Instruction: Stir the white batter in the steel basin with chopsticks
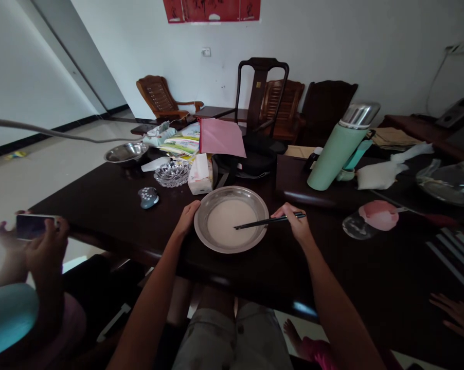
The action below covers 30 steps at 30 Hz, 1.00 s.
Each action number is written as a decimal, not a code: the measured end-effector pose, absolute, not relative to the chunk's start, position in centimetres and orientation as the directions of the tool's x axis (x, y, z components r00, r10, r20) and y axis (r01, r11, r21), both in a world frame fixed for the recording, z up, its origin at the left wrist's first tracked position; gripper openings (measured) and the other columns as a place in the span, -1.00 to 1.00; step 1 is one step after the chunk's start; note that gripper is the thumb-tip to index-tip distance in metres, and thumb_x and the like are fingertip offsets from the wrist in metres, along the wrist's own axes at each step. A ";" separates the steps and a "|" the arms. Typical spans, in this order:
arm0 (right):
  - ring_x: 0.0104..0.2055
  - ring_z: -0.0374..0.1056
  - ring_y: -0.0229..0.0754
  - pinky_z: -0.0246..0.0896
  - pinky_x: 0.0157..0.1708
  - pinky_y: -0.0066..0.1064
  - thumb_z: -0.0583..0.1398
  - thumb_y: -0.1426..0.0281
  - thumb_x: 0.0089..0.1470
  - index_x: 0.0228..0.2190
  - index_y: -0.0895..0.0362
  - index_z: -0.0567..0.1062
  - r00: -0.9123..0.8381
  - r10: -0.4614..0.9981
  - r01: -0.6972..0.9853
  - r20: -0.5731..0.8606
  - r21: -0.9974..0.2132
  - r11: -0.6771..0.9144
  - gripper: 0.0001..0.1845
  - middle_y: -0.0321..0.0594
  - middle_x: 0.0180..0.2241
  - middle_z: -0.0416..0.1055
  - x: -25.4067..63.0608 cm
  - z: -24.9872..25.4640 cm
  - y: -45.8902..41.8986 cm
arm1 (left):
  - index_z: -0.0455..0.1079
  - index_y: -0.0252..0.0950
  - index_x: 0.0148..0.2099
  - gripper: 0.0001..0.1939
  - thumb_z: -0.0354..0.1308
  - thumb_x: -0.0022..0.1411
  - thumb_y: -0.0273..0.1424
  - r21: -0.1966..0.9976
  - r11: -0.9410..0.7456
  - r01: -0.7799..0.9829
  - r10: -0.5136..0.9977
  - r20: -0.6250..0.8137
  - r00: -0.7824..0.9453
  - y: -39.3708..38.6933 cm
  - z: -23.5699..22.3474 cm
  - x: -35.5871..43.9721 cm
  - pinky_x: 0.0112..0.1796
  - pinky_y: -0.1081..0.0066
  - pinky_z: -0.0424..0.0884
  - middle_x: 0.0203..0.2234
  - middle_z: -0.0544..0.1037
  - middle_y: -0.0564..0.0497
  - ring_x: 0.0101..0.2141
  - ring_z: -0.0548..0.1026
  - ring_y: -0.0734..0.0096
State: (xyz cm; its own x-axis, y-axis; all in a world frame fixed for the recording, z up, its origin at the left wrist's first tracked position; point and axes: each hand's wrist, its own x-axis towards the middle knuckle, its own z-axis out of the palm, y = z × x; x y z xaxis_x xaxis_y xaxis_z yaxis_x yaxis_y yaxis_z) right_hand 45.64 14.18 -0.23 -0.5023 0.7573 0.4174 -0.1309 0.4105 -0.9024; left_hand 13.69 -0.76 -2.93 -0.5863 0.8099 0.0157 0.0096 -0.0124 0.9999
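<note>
A wide metal basin sits on the dark table in front of me, holding a milky white liquid. My left hand is closed on the basin's left rim. In my right hand is a pair of dark chopsticks, gripped near the back end. Their tips reach over the right rim to the middle of the liquid. Whether the tips are under the surface is hard to tell.
Behind the basin stand a tissue pack, a glass dish and a pink folder. A green thermos and a pink cup are to the right. On the left another person's hands hold a phone; another hand rests at right.
</note>
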 end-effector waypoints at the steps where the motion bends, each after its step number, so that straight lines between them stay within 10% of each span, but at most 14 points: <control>1: -0.37 0.48 -0.09 0.37 -0.22 -0.22 0.16 -0.04 0.23 -0.56 0.03 0.58 -0.534 0.732 -0.122 0.423 -0.896 0.428 -0.48 -0.21 -0.49 0.57 45.5 -0.2 14.0 | 0.27 -0.27 -0.50 -0.47 0.32 -0.03 0.08 1.000 -0.008 0.018 0.808 0.017 -0.588 -0.8 -2.9 13.7 -0.50 0.49 0.20 -0.56 0.30 0.11 -0.50 0.24 0.46; 30: -0.25 0.49 -0.06 0.36 -0.17 -0.20 0.20 -0.02 0.21 -0.42 0.02 0.66 -0.576 0.675 -0.082 0.462 -0.854 0.514 -0.57 -0.18 -0.36 0.63 44.7 -0.5 13.8 | 0.15 -0.24 -0.53 -0.51 0.22 0.01 0.04 0.992 0.000 0.126 0.810 0.074 -0.581 -0.9 -1.8 14.3 -0.46 0.45 0.13 -0.58 0.17 0.13 -0.50 0.10 0.47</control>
